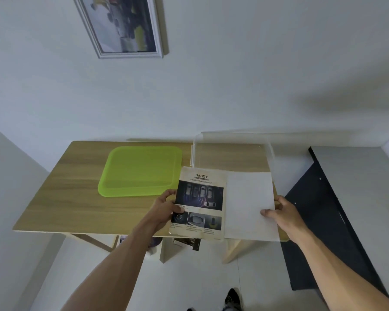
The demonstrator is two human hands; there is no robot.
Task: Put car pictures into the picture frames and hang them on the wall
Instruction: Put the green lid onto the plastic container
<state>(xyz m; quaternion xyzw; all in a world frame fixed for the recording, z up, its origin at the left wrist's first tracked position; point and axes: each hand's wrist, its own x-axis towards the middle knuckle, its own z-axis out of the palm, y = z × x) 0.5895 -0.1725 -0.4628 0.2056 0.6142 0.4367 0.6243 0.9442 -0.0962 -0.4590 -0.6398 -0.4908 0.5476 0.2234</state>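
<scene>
A car picture page (200,198) headed "SAFETY", with photos of parked cars, is held above the front right of the wooden table (76,198). My left hand (166,208) grips its left edge. Beside it on the right is a blank white sheet (249,205), and my right hand (281,213) pinches its right edge with the thumb on top. One silver-framed car picture (124,25) hangs on the white wall at the upper left.
A lime green tray lid (142,170) lies on the table's middle. A clear plastic box (231,151) stands at the back right of the table. A dark panel (323,232) leans on the floor at the right. Items sit under the table.
</scene>
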